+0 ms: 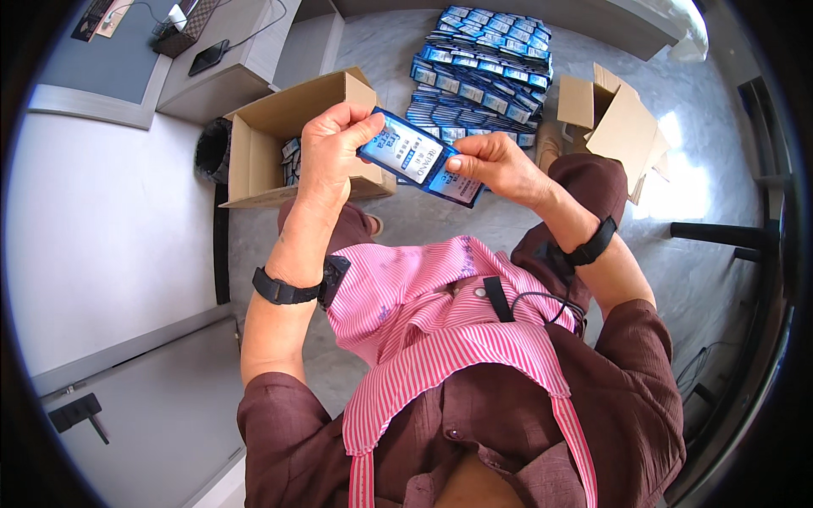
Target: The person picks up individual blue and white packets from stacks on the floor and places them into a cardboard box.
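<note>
Blue and white printed packets (pixel 406 149) are held up in front of me, the pieces overlapping or joined end to end; which, I cannot tell. My left hand (pixel 340 136) pinches their upper left end between thumb and fingers. At the right part, my right hand (pixel 492 162) grips the edge with its thumb on top. Below and beyond them on the floor lies a large stack of similar blue packets (pixel 483 70) in overlapping rows. An open cardboard box (pixel 260 127) stands beside my left hand, with some packets (pixel 291 162) inside; my left arm hides part of it.
Flattened and folded cardboard (pixel 625 136) lies on the floor at the right. A bin with a black liner (pixel 213 149) stands left of the box. On a cabinet at the upper left lies a phone (pixel 209 58) with a cable. Black furniture legs (pixel 718 233) stick out at the right.
</note>
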`<action>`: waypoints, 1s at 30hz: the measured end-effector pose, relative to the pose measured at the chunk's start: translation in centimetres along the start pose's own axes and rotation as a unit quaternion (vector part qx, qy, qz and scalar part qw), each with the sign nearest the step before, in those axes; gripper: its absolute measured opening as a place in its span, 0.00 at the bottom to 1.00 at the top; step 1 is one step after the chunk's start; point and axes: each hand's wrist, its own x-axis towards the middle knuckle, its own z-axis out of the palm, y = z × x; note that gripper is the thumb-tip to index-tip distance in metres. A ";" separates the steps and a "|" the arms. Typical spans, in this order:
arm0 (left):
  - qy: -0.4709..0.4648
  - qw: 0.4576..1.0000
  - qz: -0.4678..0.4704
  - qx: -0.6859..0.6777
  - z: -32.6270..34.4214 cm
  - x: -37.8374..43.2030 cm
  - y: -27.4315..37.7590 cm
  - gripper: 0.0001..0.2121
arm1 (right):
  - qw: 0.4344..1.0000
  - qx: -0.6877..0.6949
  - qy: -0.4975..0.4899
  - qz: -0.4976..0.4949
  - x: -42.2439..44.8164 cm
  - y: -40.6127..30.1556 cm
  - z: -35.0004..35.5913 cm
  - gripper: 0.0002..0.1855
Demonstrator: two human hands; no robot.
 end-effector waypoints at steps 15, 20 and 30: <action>-0.085 0.996 -0.021 0.019 -3.0 -0.6 -0.3 0.05 | 0.984 -0.092 0.150 -0.027 -0.5 -1.4 0.0 0.07; -0.179 0.983 0.016 0.041 1.3 -2.2 1.0 0.03 | 0.985 -0.054 0.141 -0.079 1.1 -1.7 1.7 0.11; -0.197 0.979 0.053 0.021 0.8 -2.4 2.1 0.04 | 0.974 -0.049 0.184 -0.124 1.9 -1.4 1.2 0.08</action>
